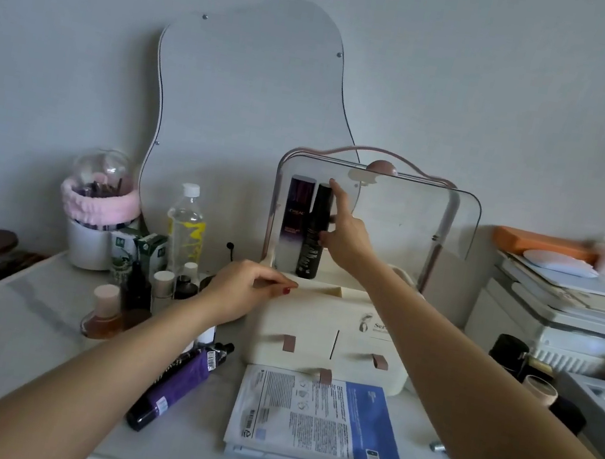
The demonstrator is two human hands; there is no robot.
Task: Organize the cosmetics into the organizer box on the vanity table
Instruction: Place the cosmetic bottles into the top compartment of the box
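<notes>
Both forearms are bare and sleeveless; the left hand (242, 291) wears red nail polish.

Cream plastic organizer box (332, 326), clear door open; tall purple bottle (295, 224) and black bottle (315, 231) upright inside, left side, touching.

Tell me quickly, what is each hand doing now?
Left hand: loosely curled, resting on the organizer box, holding nothing.
Right hand: open, fingers touching the black bottle inside the box, not gripping it.
</notes>
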